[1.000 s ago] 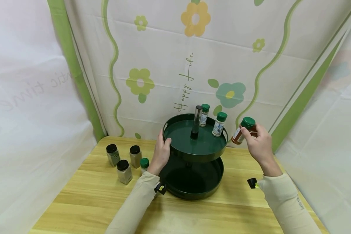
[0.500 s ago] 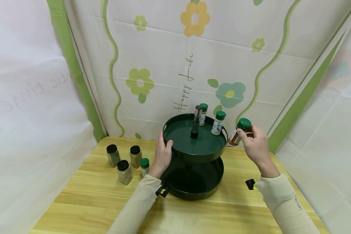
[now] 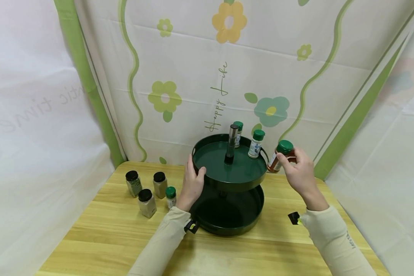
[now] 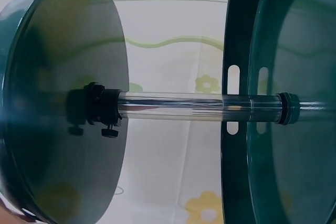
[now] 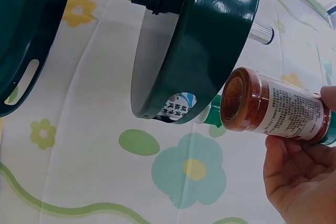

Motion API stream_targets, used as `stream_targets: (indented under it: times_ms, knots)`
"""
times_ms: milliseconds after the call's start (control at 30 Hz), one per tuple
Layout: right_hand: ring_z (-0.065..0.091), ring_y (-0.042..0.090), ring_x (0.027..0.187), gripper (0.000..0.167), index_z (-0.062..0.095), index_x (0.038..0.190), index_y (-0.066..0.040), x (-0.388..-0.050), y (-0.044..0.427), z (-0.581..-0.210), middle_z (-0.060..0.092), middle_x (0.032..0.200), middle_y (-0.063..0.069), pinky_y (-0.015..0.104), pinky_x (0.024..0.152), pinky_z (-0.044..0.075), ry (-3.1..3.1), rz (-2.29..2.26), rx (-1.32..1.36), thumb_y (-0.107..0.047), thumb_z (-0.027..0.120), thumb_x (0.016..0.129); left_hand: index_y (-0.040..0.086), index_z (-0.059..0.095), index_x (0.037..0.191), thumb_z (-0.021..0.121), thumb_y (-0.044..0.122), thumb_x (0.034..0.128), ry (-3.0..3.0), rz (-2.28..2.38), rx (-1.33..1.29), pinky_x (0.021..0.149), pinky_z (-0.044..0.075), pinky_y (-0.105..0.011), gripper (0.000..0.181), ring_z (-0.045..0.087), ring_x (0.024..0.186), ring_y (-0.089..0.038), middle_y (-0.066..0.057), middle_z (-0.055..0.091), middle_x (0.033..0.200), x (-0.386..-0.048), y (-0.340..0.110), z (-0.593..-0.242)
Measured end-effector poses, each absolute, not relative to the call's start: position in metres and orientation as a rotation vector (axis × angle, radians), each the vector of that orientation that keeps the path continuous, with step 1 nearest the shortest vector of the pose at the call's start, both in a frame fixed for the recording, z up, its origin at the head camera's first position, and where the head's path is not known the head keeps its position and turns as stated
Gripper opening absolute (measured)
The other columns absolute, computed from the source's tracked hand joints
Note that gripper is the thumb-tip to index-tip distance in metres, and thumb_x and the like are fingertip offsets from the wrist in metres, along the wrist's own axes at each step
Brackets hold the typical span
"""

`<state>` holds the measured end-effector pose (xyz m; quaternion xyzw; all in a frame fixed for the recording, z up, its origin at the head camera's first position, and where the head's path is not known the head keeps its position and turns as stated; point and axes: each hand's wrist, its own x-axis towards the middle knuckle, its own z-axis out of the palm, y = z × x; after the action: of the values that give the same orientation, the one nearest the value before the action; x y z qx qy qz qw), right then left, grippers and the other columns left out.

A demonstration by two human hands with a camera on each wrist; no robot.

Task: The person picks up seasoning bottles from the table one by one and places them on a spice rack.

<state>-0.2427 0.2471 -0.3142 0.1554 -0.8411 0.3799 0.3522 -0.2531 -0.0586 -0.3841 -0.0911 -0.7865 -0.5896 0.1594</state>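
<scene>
A two-tier dark green turntable rack (image 3: 234, 186) stands on the table. My left hand (image 3: 192, 188) lies against the outer left wall of its upper tray (image 3: 210, 157), fingers fairly straight and thumb by the rim. My right hand (image 3: 301, 174) pinches a spice jar (image 3: 275, 160) with a green cap and reddish contents, between thumb and fingers. It is held tilted, just off the tray's right side; in the right wrist view its base (image 5: 236, 98) points at the tray wall. Two green-capped spice jars, one near the right handle (image 3: 255, 145) and one behind the post (image 3: 239, 135), stand on the upper tray.
Left of the rack stand three black-capped jars, holding green flakes (image 3: 134, 186), tan powder (image 3: 160, 186) and pale powder (image 3: 147, 205), plus a small green-capped jar (image 3: 171, 195). A clear post (image 4: 173, 107) joins the tiers. Printed curtains surround the wooden table (image 3: 100, 230).
The right hand has brought the reddish jar left, closer to the tray. The upper tray's two jars have shifted slightly left and back; the left hand's thumb has moved slightly right and down along the rim.
</scene>
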Motion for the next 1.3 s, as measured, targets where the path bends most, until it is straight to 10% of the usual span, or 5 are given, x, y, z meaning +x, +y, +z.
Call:
stream_targets:
  times_ms: [1300]
  knots:
    - [0.054,0.020,0.086,0.026,0.061,0.105,0.004,-0.2427,0.2377,-0.3142,0.059,0.097,0.013,0.015,0.074,0.042,-2.183,0.980,0.439,-0.019,0.060,0.094,0.012,0.008,0.153,0.037,0.021,0.1012,-2.173,-1.695,-0.279,0.112,0.017,-0.047,0.060,0.013,0.141,-0.022,-0.006,0.010,0.156,-0.2572,-0.0583,-0.3855]
